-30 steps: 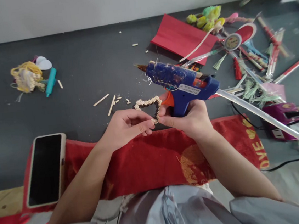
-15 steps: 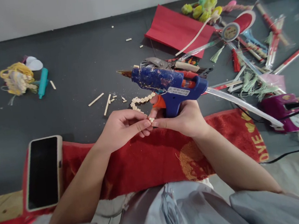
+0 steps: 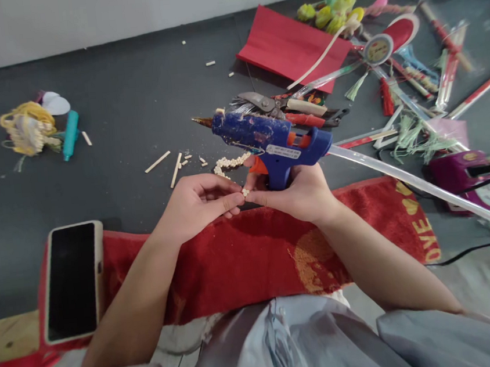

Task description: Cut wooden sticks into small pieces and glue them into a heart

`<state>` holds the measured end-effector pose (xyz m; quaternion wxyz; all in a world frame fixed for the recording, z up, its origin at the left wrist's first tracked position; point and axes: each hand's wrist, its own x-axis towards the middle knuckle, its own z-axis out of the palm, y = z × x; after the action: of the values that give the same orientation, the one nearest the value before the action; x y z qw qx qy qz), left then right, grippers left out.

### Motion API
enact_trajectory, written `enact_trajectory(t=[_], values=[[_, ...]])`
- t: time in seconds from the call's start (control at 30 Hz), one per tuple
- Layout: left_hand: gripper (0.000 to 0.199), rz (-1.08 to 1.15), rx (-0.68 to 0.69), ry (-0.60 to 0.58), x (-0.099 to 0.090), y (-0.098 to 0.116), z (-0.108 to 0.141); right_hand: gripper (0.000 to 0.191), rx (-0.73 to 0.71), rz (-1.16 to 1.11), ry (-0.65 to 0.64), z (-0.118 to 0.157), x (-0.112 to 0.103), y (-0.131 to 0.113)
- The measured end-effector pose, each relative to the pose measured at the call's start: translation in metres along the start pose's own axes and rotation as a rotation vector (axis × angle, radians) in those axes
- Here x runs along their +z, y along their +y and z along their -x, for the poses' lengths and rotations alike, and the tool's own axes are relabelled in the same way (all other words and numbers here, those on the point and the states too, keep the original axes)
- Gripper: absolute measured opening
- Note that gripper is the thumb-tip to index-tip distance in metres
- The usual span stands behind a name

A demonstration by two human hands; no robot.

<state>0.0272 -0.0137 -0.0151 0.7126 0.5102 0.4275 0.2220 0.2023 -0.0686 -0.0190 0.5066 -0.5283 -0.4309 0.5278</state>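
Observation:
A blue hot glue gun (image 3: 253,131) with an orange trigger is held in my right hand (image 3: 306,195), its metal nozzle pointing left. A long clear glue stick (image 3: 406,181) sticks out of its back. My left hand (image 3: 201,208) is closed in a pinch on a cluster of tiny cream-coloured stick pieces (image 3: 245,192). The tip of my right thumb meets this cluster from the other side. Just beyond the fingers curves a strip of similar cream pieces (image 3: 230,163); whether it joins the pinched cluster is hidden by my fingers.
Short cream sticks (image 3: 176,170) lie left of the strip. Behind the glue gun are pruning shears (image 3: 262,101) and red paper (image 3: 291,44). Ribbon, tassels and a purple box (image 3: 457,167) with cables crowd the right. A phone (image 3: 72,280) and a red towel (image 3: 236,266) lie near me.
The glue gun has shifted slightly left and down in my right hand, and its glue stick now reaches further right and lower. Both hands have moved slightly; the pinch remains.

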Motion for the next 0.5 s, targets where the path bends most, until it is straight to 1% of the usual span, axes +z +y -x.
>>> enact_trajectory(t=[0.17,0.3,0.5], values=[[0.025,0.001,-0.036,-0.038,-0.0024,0.0003,-0.0006,0.053,0.010,0.012,-0.005,-0.0003,0.0005,0.0024],[0.025,0.008,-0.046,-0.050,-0.0043,-0.0011,-0.0011,0.044,0.011,0.048,-0.003,0.0005,-0.0013,0.0045],[0.030,0.022,-0.044,-0.085,-0.0058,-0.0024,-0.0019,0.035,-0.017,0.061,-0.046,0.0002,-0.0027,0.0059]])
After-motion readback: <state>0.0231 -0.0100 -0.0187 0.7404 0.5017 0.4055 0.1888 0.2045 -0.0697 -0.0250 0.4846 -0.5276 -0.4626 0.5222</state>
